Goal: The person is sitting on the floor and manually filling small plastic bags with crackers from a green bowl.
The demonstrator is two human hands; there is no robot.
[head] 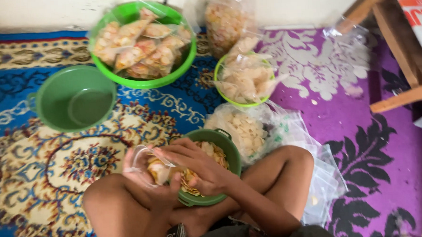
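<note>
The hands meet over the near bowl [231, 151], which sits between the person's knees: the left hand [150, 183] holds a small bag [149, 166], and the right hand [196, 164] lies just right of it. An empty bowl [75, 98] stands far left. Behind it, a big bowl [140, 81] holds filled bags [141, 43]. To its right is a bowl of chips [244, 76], with a sack [223, 18] behind and a chip bag [240, 129] in front.
</note>
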